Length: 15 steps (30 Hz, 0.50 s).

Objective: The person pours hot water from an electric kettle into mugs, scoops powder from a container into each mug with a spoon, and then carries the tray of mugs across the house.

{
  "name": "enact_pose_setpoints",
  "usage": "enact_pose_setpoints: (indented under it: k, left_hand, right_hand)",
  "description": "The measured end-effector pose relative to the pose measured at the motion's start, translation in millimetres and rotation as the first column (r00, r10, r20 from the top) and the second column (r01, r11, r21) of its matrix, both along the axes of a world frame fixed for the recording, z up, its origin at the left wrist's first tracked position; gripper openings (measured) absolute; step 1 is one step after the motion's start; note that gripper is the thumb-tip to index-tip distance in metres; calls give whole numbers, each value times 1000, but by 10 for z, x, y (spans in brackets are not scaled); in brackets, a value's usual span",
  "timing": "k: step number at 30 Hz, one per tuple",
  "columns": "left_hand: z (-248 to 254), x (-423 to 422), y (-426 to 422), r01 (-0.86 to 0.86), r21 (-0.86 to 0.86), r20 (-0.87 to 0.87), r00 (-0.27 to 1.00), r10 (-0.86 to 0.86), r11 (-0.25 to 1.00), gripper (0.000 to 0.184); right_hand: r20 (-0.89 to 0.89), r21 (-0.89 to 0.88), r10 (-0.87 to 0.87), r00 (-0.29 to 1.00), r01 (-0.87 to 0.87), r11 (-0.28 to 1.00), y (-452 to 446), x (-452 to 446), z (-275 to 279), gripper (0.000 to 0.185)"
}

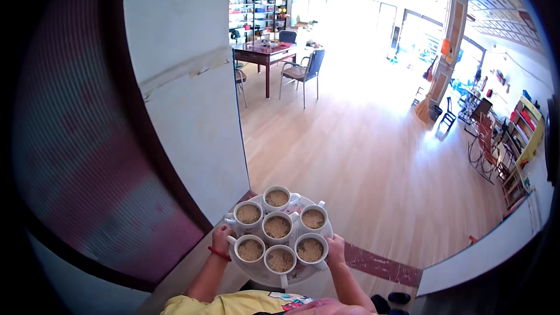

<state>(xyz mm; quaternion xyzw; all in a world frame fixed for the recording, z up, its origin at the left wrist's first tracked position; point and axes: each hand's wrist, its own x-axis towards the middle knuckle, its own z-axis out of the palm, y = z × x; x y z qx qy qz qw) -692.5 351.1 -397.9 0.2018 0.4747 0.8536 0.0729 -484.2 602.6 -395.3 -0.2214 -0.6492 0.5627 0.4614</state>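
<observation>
A round, pale tray (303,273) is held level in front of my body. Several white mugs stand upright on it, one (277,227) in the middle and the others around it, each with a light brown, grainy-looking content. My left hand (221,240) grips the tray's left edge beside the handle of a mug (250,249); a red band circles that wrist. On the opposite edge, my right hand (335,249) is closed on the rim beside another mug (311,249). The undersides of the tray and the fingers beneath it are hidden.
A doorway with a dark red floor strip (382,265) opens onto a wood-look floor (350,157). Left stands a white wall (186,99). Further in are a table (265,55), a chair (306,73), a pillar (448,46), a broom (423,109) and a rocking chair (484,143).
</observation>
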Motion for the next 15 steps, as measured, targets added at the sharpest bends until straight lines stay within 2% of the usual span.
enact_pose_setpoints:
  k: [2, 3, 8, 10, 11, 15]
  left_hand:
    - [45, 72, 26, -60, -14, 16, 998, 61, 998, 10]
    - [10, 37, 51, -76, -36, -8, 997, 75, 996, 9]
    - [-288, -19, 162, -92, -43, -17, 996, 91, 995, 5]
    - [-210, -11, 183, -44, 28, 26, 999, 43, 999, 4]
    - [-225, 12, 186, -93, 12, 25, 995, 93, 996, 4]
    - [-254, 115, 205, -99, 31, 9, 995, 99, 995, 3]
  right_hand:
    - [47, -6, -15, 999, 15, 1000, 29, 6, 54, 24]
    - [-4, -61, 35, 999, -35, 998, 28, -11, 46, 24]
    - [87, -19, -7, 996, 9, 1000, 151, 28, -28, 21]
    - [16, -71, 31, 999, -30, 997, 176, -25, -59, 21]
    - [14, -73, 40, 999, -39, 997, 171, -16, -75, 21]
    - [14, -33, 73, 997, -72, 997, 234, 17, -50, 21]
